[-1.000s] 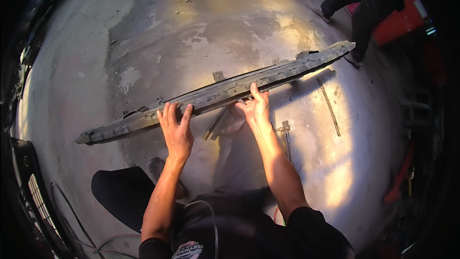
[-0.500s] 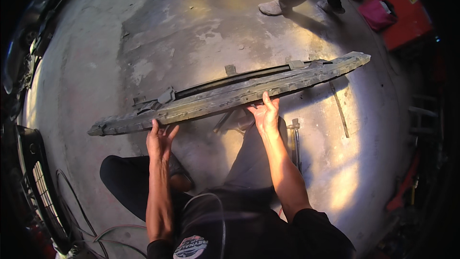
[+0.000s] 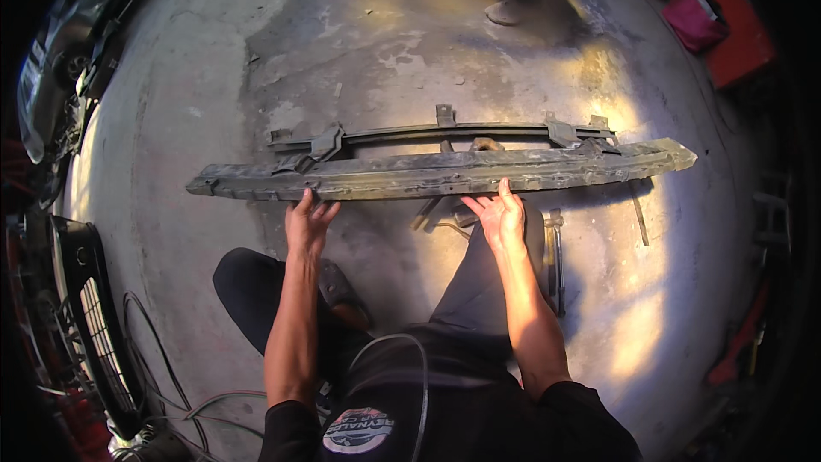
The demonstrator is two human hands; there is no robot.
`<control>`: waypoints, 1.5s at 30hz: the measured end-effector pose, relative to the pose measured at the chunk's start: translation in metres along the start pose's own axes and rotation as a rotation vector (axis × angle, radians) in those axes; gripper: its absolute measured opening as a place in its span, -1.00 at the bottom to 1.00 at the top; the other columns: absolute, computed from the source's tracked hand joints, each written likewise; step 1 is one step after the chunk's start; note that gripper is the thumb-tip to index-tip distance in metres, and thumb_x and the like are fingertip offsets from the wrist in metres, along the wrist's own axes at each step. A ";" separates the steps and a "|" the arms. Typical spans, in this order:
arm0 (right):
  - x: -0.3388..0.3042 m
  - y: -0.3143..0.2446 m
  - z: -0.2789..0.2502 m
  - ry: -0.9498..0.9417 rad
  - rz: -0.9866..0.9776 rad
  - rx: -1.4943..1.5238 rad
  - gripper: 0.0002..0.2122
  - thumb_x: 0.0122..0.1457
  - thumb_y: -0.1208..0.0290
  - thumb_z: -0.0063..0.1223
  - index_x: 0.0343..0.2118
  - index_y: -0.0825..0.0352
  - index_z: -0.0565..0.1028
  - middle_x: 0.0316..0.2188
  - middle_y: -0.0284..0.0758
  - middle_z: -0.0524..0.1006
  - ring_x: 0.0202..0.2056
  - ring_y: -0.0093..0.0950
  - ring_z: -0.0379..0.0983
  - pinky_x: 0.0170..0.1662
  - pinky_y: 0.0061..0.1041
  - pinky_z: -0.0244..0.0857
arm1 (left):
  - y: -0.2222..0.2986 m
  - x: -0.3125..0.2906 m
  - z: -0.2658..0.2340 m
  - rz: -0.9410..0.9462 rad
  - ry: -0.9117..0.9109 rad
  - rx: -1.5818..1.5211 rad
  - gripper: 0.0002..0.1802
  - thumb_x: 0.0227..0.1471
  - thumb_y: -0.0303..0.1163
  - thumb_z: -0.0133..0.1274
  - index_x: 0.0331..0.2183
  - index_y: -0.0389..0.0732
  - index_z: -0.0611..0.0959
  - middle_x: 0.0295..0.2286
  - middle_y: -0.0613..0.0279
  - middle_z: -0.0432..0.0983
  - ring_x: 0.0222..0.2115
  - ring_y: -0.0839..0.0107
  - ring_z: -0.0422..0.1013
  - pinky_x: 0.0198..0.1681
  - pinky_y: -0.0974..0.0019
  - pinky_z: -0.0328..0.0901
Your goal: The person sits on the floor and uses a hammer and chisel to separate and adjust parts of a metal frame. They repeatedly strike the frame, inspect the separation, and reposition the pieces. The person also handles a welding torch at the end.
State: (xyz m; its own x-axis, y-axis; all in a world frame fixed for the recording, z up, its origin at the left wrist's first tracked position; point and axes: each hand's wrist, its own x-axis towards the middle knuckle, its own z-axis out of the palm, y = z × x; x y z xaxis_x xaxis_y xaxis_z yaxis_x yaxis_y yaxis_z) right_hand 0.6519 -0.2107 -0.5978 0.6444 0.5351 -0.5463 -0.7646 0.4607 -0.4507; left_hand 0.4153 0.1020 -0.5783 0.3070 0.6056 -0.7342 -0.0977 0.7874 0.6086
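A long, scuffed, dirty grey car bumper beam [image 3: 410, 180] spans the middle of the view, close to level, raised in front of my knees. A thinner dark crossbar with upright tabs and two brackets [image 3: 327, 144] shows along its far side. My left hand [image 3: 310, 222] grips the near lower edge left of centre, thumb on the front face. Right of centre, my right hand [image 3: 500, 218] holds the same edge, its thumb pointing up. The fingertips beneath the beam are partly hidden.
A hammer [image 3: 554, 261] lies on the floor by my right knee, with a thin metal strip [image 3: 641, 218] farther right. Hoses and a grilled bumper cover [image 3: 94, 325] are at left. Another person's shoe [image 3: 513, 10] is at the far side, near broken flakes. A red cabinet [image 3: 727, 17] stands far right.
The beam has turned from slanting up at the right to nearly level, its right end lowered and its left end raised. Both hands keep their hold. The other person has stepped left.
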 end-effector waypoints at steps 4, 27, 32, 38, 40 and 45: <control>0.001 -0.006 0.000 0.200 -0.012 -0.051 0.02 0.25 0.17 0.27 0.27 0.76 -0.33 0.32 0.39 -0.24 0.31 0.42 -0.07 0.25 0.26 0.22 | -0.003 -0.002 0.018 0.084 0.065 0.020 -0.45 0.27 -0.33 0.13 0.13 -0.32 0.29 0.06 -0.12 0.32 0.15 -0.16 0.31 0.18 -0.29 0.36; 0.009 -0.040 -0.039 0.261 -0.001 -0.006 -0.15 0.36 0.02 0.05 0.30 0.73 -0.08 0.30 0.45 -0.08 0.33 0.30 -0.02 0.29 0.17 0.19 | -0.011 0.063 -0.036 -0.060 -0.002 -0.064 -0.51 0.24 -0.21 0.20 0.09 -0.22 0.48 0.03 0.05 0.46 0.15 0.12 0.33 0.22 0.01 0.31; 0.003 -0.042 -0.036 0.243 -0.047 -0.044 -0.11 0.34 0.06 0.09 0.30 0.71 -0.19 0.29 0.48 -0.15 0.32 0.37 -0.06 0.27 0.21 0.19 | -0.015 0.049 -0.028 0.033 -0.011 -0.008 -0.42 0.22 -0.19 0.22 0.12 -0.31 0.42 0.01 0.08 0.44 0.06 0.13 0.39 0.17 -0.11 0.33; 0.007 -0.040 -0.047 0.172 -0.056 -0.010 0.10 0.29 0.09 0.19 0.32 0.62 -0.54 0.29 0.56 -0.36 0.33 0.48 -0.20 0.24 0.28 0.21 | -0.012 0.050 -0.028 0.038 -0.009 0.023 -0.47 0.23 -0.17 0.21 0.06 -0.29 0.46 -0.08 0.09 0.50 -0.01 0.15 0.45 0.09 -0.09 0.39; 0.005 -0.039 -0.043 0.185 -0.060 -0.019 0.11 0.28 0.10 0.20 0.32 0.61 -0.56 0.29 0.55 -0.35 0.33 0.48 -0.20 0.24 0.29 0.21 | -0.013 0.046 -0.028 0.034 -0.012 0.028 -0.50 0.24 -0.17 0.20 0.04 -0.29 0.47 -0.10 0.12 0.52 -0.03 0.17 0.46 0.07 -0.08 0.41; 0.004 -0.040 -0.048 0.245 -0.069 -0.040 -0.02 0.31 0.10 0.15 0.28 0.63 -0.41 0.27 0.49 -0.21 0.31 0.41 -0.10 0.25 0.25 0.22 | -0.013 0.034 -0.013 0.029 -0.006 0.026 -0.57 0.25 -0.18 0.18 -0.01 -0.28 0.52 -0.10 0.12 0.53 -0.04 0.20 0.47 0.05 -0.02 0.42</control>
State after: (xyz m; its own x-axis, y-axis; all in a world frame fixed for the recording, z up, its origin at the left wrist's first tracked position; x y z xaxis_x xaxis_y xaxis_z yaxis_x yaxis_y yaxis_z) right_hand 0.6845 -0.2611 -0.6155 0.6774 0.3137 -0.6653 -0.7216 0.4591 -0.5182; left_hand 0.4149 0.1137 -0.6147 0.3099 0.6273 -0.7145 -0.0820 0.7663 0.6372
